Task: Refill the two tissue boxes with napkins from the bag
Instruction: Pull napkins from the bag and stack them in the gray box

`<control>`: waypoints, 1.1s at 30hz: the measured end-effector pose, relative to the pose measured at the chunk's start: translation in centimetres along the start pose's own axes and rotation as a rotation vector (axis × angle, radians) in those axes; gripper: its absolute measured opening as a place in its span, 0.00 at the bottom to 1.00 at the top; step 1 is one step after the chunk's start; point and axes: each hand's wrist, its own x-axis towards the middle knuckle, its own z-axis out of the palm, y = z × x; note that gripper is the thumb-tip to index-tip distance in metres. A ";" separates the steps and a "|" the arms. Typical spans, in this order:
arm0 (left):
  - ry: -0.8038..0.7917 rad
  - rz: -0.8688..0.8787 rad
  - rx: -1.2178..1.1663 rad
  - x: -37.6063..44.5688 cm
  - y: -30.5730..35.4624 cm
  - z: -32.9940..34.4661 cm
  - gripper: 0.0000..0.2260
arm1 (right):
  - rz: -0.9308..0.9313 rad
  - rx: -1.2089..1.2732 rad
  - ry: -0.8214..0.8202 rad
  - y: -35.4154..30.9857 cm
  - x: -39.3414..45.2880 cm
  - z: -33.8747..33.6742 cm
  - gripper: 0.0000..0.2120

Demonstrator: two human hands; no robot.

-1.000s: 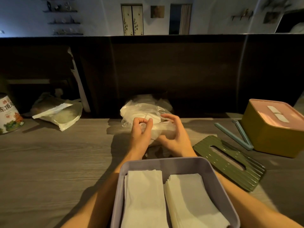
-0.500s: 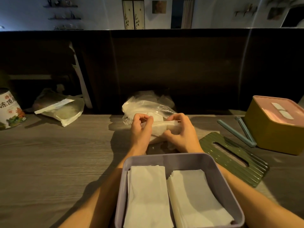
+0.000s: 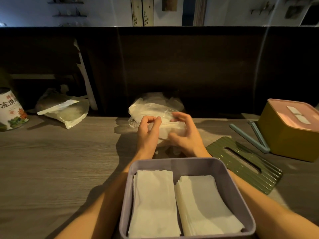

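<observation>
A clear plastic bag (image 3: 151, 107) of white napkins lies at the back middle of the wooden table. My left hand (image 3: 148, 133) pinches the bag's plastic with curled fingers. My right hand (image 3: 185, 135) curls round a stack of napkins (image 3: 170, 131) at the bag's mouth. An open lilac tissue box (image 3: 229, 190) stands close to me, with two napkin stacks (image 3: 155, 200) side by side inside. Its green slotted lid (image 3: 245, 163) lies flat to the right. A yellow tissue box with a pink lid (image 3: 290, 130) stands closed at far right.
A blue clip (image 3: 255, 137) lies open between the green lid and the yellow box. At the back left lie another plastic bag (image 3: 67, 111) and a printed tin can (image 3: 11, 112). A dark wooden partition rises behind the table.
My right hand has shifted its fingers on the napkin stack, spreading over its top. The left hand stays pinching the bag. The view has tilted slightly.
</observation>
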 end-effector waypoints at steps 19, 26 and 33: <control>0.052 -0.022 -0.066 -0.2 0.4 -0.2 0.06 | -0.048 0.009 -0.062 -0.2 -0.1 0.3 0.34; -0.037 0.035 0.000 0.0 0.9 -0.9 0.10 | -0.054 -0.087 -0.225 -0.3 -0.3 -0.9 0.39; -0.453 0.095 0.388 0.6 2.2 -3.5 0.23 | -0.043 -0.245 -0.231 -1.1 0.2 -4.9 0.27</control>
